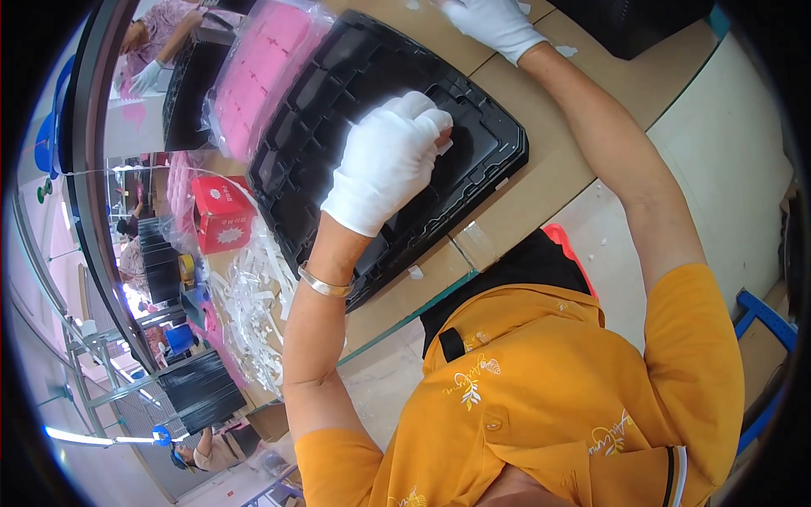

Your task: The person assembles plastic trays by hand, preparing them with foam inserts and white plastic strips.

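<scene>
Orange shirt filled the foreground. Left hand pinched a small white piece over the black tray. Right hand rested on the tabletop, its grip unclear.

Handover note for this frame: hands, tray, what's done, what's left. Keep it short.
Left hand: white glove, curled into a loose fist and pressing down on the black tray; whether it holds a small part cannot be told.
Right hand: white glove, at the far edge of the table, partly out of view, so its grip cannot be told.
The tray lies flat on the table; its visible compartments look empty.
The pink trays in clear wrap lie just beyond the tray, and loose white plastic strips lie to its left.
Done: nothing clearly filled. Left: by the look, most of the tray.
</scene>
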Available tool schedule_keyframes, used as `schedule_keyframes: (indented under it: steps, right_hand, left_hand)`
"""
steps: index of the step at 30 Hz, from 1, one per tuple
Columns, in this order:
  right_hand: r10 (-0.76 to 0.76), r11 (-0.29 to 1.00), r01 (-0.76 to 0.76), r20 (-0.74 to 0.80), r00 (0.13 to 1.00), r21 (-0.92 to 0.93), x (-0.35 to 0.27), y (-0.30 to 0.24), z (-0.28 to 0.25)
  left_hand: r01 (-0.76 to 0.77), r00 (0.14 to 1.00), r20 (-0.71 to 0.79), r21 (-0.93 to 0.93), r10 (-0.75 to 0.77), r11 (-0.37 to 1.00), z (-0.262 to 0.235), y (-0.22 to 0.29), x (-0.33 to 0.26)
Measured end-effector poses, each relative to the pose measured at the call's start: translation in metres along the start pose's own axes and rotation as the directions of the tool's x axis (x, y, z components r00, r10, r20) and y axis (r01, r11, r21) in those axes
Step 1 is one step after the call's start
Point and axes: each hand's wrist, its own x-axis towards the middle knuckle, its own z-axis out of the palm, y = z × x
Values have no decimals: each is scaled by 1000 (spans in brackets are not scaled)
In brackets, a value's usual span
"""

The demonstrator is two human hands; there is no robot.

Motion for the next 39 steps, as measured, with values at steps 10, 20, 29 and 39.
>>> schedule_keyframes:
  steps: [10,20,29,39]
  right_hand:
    - [72,997,-73,115,991,7,4,-7,-2]
    - [54,992,-39,128,990,-118,-5,12,-9]
    - [97,991,-82,144,985,-108,1,41,-15]
    - [235,971,-208,324,917,-115,7,32,-3]
  left_hand:
    - [50,958,-285,25,-41,998,-7,-13,-46]
    - [384,849,-163,-466,-503,797,-26,-126,12]
    - [480,845,-105,-282,-524,831,-81,-199,18]
    - [902,371,-156,-172,-915,396,-107,-177,-355]
